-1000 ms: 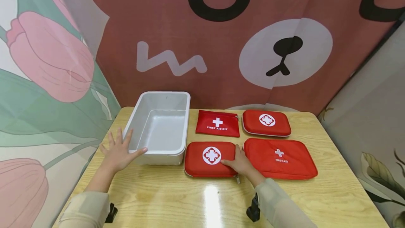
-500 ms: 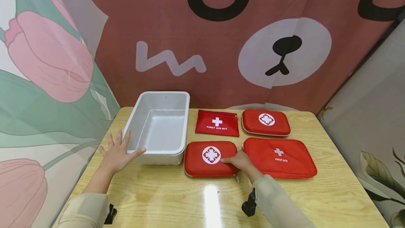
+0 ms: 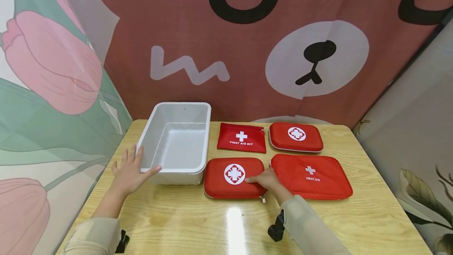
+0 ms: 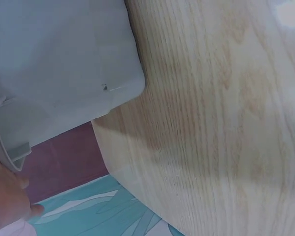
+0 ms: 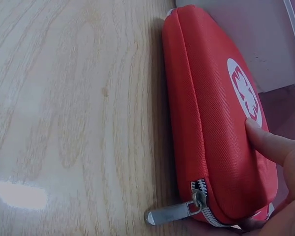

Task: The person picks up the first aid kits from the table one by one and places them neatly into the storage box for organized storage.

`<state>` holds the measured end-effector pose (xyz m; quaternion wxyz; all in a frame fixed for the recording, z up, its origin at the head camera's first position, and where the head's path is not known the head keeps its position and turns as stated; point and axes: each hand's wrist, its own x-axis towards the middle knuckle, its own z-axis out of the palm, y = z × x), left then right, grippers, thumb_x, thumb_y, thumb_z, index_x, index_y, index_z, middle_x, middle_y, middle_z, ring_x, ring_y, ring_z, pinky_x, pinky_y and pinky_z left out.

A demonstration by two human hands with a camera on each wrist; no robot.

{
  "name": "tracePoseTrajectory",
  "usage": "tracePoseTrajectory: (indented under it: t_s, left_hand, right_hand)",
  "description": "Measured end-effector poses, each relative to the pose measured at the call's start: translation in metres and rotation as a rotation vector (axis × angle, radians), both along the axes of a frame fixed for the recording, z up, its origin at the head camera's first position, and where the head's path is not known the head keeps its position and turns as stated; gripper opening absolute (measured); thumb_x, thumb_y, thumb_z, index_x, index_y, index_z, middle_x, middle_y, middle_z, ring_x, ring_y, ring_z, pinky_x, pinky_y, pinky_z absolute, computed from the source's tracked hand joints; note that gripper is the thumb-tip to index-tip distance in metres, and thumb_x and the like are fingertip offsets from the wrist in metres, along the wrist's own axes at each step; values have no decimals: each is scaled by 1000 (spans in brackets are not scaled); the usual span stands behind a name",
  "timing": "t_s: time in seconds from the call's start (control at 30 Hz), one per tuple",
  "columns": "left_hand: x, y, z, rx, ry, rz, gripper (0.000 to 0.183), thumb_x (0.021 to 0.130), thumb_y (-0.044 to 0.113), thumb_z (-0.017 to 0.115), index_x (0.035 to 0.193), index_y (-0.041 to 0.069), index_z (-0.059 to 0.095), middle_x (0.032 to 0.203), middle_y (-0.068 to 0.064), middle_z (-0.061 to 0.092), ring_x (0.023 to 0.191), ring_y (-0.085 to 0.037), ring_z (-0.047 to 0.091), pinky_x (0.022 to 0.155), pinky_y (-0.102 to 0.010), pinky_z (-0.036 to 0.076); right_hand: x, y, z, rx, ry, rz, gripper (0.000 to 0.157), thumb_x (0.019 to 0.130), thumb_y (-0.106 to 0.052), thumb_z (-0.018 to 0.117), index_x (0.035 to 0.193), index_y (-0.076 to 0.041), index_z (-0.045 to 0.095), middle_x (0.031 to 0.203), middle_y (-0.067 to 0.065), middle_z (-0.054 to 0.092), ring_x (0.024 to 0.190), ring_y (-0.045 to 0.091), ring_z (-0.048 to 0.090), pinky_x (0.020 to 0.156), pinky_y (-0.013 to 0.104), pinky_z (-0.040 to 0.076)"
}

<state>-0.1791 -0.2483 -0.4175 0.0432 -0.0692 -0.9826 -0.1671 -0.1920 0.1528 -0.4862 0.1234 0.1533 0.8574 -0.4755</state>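
Note:
In the head view a red hard-shell first aid case point(image 3: 234, 178) with a white cross emblem lies at the front of the table. My right hand point(image 3: 270, 180) grips its right end, thumb on top beside the emblem. Up close in the right wrist view, the thumb point(image 5: 273, 145) presses the lid and other fingers go below the end, partly hidden. A metal zipper pull point(image 5: 172, 214) hangs from that corner. My left hand point(image 3: 129, 170) rests at the near-left corner of the grey plastic bin point(image 3: 209, 141), fingers spread, thumb over the rim.
Behind the case lies a flat red first aid kit pouch point(image 3: 242, 138), with another red hard case point(image 3: 296, 137) at its right. A wide red first aid bag point(image 3: 311, 176) sits right beside my right hand. A printed curtain point(image 3: 247, 58) hangs along the table's point(image 3: 170, 215) back edge.
My right hand's fingers have gone from the top edge of the case down round its right end, out of sight. The left hand has stayed at the bin, and the view has shifted slightly.

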Motion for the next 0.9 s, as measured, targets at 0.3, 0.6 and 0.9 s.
tracePoseTrajectory:
  t_s: [0.3, 0.6, 0.9]
  left_hand:
    - [1, -2, -6, 23, 95, -14, 93, 77, 55, 51, 132, -12, 16, 136, -30, 13, 123, -42, 11, 83, -64, 14]
    - [0, 0, -7, 27, 95, -18, 94, 77, 55, 51, 132, -12, 15, 136, -30, 13, 124, -42, 10, 83, -63, 15]
    - [1, -1, -8, 42, 93, -18, 93, 77, 54, 52, 132, -12, 14, 136, -29, 12, 123, -43, 12, 84, -63, 16]
  right_hand:
    - [-1, -1, 1, 173, 66, -8, 73, 65, -27, 73, 107, 15, 31, 90, 26, 51, 87, 36, 50, 77, 41, 42]
    - [0, 5, -8, 59, 30, -2, 48, 63, -30, 73, 81, 9, 53, 69, 11, 53, 61, 19, 50, 56, 27, 43]
    - [1, 2, -5, -224, -68, -72, 46, 73, -11, 66, 99, 16, 39, 74, 16, 52, 59, 20, 53, 55, 36, 49]
